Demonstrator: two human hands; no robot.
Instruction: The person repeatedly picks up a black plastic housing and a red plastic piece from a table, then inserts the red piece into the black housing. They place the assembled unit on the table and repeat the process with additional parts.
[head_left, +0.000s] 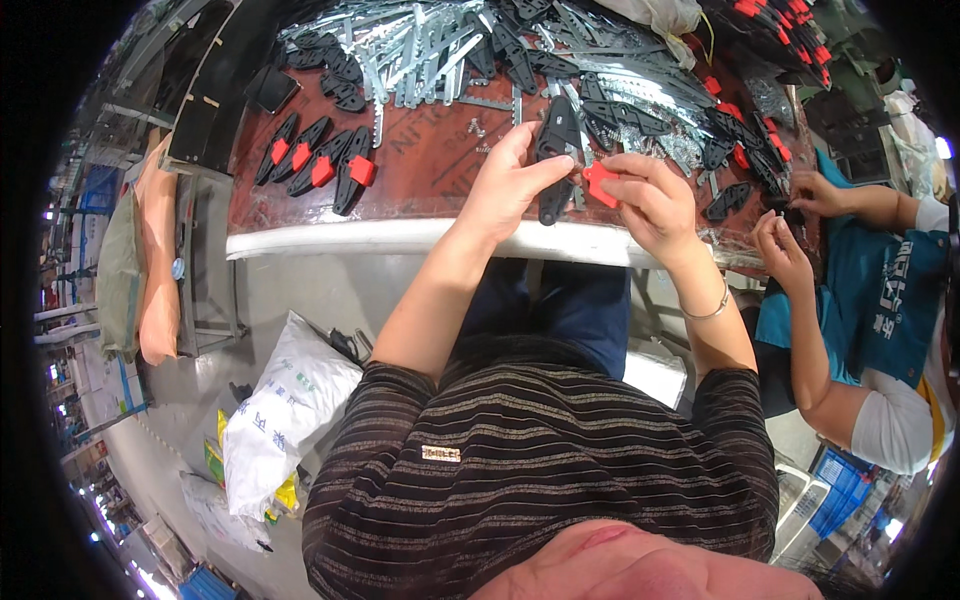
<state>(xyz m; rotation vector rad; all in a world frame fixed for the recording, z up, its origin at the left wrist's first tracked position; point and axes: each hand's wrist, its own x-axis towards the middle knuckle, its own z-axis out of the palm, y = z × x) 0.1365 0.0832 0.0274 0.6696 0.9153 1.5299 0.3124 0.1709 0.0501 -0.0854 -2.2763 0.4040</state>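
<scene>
My left hand [513, 184] grips a long black plastic part [556, 135] with tapered ends, held upright above the table's front edge. Its thumb lies across the part's face. Close by on the right, my right hand [655, 203] pinches a small red plastic piece [598, 184] between thumb and fingers, right beside the black part. Whether the two pieces touch, I cannot tell. To the left on the red-brown tabletop [420, 180], several black parts with red pieces fitted [352, 172] lie in a slanting row.
A heap of toothed metal strips [430, 55] covers the table's back, with black parts and small springs [478, 128] around it. At the right, a co-worker's hands [785, 235] handle something small. A white sack [285, 410] stands on the floor at left.
</scene>
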